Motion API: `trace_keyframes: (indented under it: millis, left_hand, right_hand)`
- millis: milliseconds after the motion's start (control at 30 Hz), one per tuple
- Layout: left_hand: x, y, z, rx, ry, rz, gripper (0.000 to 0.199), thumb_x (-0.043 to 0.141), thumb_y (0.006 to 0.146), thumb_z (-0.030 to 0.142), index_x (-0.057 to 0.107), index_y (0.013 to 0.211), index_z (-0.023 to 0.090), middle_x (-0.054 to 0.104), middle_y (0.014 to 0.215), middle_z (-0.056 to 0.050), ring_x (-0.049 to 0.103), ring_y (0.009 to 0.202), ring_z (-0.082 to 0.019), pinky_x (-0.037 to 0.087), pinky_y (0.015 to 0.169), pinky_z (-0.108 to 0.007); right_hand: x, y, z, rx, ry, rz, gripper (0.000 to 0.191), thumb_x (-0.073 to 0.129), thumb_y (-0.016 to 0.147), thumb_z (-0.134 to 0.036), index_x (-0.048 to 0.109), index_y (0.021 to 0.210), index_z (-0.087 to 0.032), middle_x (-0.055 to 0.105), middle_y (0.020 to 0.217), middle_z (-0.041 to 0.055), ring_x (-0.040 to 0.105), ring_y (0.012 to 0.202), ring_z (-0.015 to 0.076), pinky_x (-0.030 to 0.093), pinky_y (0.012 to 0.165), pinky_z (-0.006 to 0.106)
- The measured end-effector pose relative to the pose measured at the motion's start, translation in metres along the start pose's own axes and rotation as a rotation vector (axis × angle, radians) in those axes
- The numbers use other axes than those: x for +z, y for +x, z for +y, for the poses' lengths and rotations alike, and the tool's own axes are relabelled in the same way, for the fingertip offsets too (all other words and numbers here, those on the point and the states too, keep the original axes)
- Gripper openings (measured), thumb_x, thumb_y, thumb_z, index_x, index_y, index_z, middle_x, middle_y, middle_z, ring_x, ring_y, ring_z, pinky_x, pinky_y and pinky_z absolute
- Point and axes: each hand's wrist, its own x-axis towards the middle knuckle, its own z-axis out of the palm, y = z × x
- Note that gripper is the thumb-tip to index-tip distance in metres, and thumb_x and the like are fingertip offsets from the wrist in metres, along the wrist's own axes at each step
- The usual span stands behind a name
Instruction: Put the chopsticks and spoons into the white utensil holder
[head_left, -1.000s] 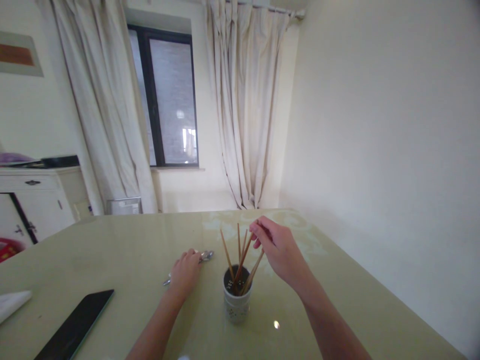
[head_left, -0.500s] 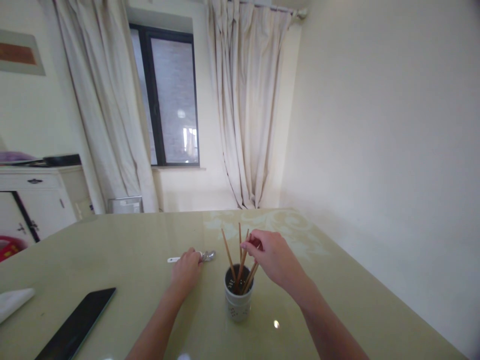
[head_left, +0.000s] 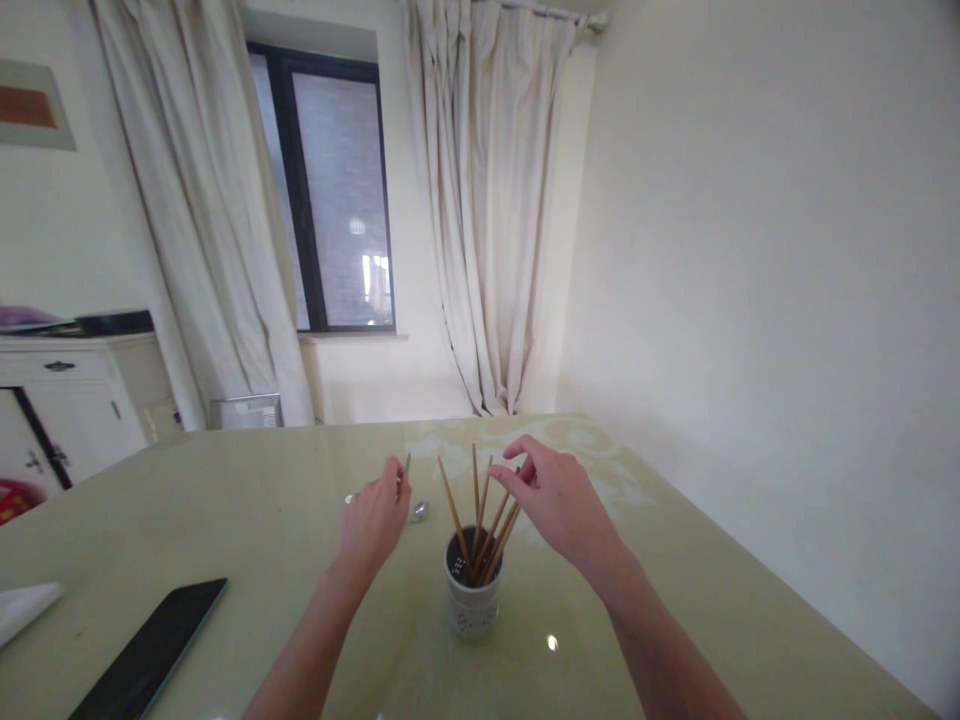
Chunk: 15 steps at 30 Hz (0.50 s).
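Note:
A pale patterned cup [head_left: 474,600] with a dark inside stands on the table, and several wooden chopsticks [head_left: 453,505] lean in it. My right hand [head_left: 551,495] is just right of the chopstick tops, thumb and forefinger apart, with nothing visible between them. Left of the cup, my left hand [head_left: 377,510] pinches a small utensil whose thin metal tip [head_left: 407,463] points up past the fingers. A shiny spoon-like piece [head_left: 420,511] lies on the table beside that hand, its other end hidden by the hand.
A dark tablet or phone [head_left: 154,645] lies at the front left of the greenish table [head_left: 300,640], with a white object [head_left: 26,608] beyond it. A white cabinet [head_left: 82,400] stands at the far left, and a wall runs along the right.
My left hand has risen slightly and now has a thin metal piece in its fingers. My right hand's fingers have parted and let go of a chopstick, which now leans in the cup.

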Motion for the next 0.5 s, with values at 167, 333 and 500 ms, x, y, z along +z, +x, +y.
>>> trace_keyframes:
  millis: [167, 333, 500]
  left_hand:
    - [-0.022, -0.006, 0.017, 0.222, -0.545, 0.17, 0.024, 0.05, 0.103, 0.044, 0.064, 0.107, 0.024, 0.075, 0.088, 0.001, 0.064, 0.062, -0.014, 0.044, 0.061, -0.025]
    - [-0.04, -0.023, 0.043, 0.448, -0.808, 0.236, 0.021, 0.064, 0.097, 0.038, 0.075, 0.107, 0.023, 0.07, 0.077, 0.002, 0.059, 0.063, -0.012, 0.046, 0.06, -0.022]
    - [-0.043, -0.036, 0.06, 0.594, -0.862, 0.256, 0.016, 0.067, 0.097, 0.026, 0.077, 0.109, 0.024, 0.073, 0.088, 0.001, 0.056, 0.065, -0.01, 0.048, 0.064, -0.02]
  right_hand:
    - [-0.003, -0.001, -0.002, -0.038, 0.146, 0.107, 0.023, 0.068, 0.098, -0.044, 0.073, 0.1, -0.022, 0.072, 0.068, -0.0004, 0.067, 0.062, 0.018, 0.044, 0.062, 0.028]
    - [0.003, -0.003, -0.01, -0.096, 0.497, 0.082, 0.028, 0.064, 0.099, -0.047, 0.072, 0.108, -0.022, 0.077, 0.084, 0.0016, 0.072, 0.062, 0.0155, 0.05, 0.059, 0.025]
    - [0.007, -0.004, -0.012, -0.168, 0.58, 0.087, 0.022, 0.059, 0.101, -0.034, 0.072, 0.09, -0.021, 0.075, 0.077, 0.0011, 0.072, 0.064, 0.0152, 0.054, 0.063, 0.025]
